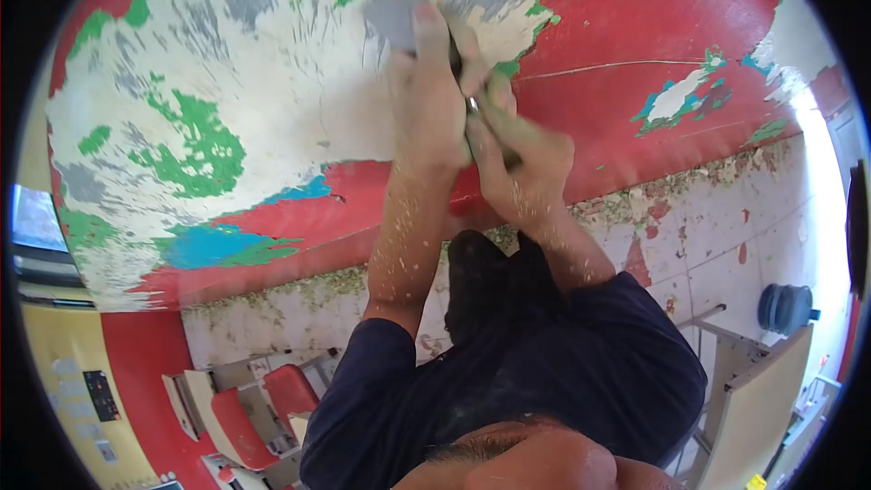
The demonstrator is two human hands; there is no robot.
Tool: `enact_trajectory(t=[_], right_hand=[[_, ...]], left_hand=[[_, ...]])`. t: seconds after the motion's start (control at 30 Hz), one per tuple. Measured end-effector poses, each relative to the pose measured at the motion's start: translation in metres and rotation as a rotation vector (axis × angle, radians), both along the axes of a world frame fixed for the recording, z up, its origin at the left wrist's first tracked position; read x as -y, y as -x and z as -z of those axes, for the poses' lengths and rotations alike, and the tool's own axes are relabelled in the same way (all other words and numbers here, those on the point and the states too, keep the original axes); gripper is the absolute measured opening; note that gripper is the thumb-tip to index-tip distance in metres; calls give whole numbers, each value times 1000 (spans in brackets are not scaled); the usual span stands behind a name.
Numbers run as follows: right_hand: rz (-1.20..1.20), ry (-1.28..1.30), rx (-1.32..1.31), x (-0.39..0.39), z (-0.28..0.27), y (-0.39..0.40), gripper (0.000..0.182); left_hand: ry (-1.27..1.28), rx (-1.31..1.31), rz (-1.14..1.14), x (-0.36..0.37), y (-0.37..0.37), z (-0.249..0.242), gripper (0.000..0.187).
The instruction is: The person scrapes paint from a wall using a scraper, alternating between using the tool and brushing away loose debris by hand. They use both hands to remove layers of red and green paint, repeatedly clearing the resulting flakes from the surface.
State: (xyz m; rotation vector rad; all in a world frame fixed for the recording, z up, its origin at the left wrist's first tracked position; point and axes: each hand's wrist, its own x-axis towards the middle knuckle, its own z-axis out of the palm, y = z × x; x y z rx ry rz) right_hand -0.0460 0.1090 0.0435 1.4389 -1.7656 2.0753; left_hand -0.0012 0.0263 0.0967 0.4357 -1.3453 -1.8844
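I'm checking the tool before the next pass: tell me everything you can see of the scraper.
The scraper shows a flat grey blade, seemingly metal, pressed against the peeling red, green and white painted wall. Its handle is almost wholly hidden inside both hands: the left hand presses just behind the blade, the right hand closes on the rear. Its edge condition cannot be judged.

One head-worn fisheye view looks steeply down, close to a peeling painted wall [272, 109].

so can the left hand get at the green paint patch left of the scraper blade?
Probably yes. The left hand presses on the scraper blade against the wall; the green patch lies on the same surface with nothing between. The right hand grips the handle.
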Motion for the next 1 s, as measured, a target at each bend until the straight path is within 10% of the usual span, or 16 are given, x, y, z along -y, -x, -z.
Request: enact_trajectory(t=[1.0], right_hand=[[-53,121,60,-3,16,10,15]], left_hand=[[-5,-107,-41,-5,14,12,42]])
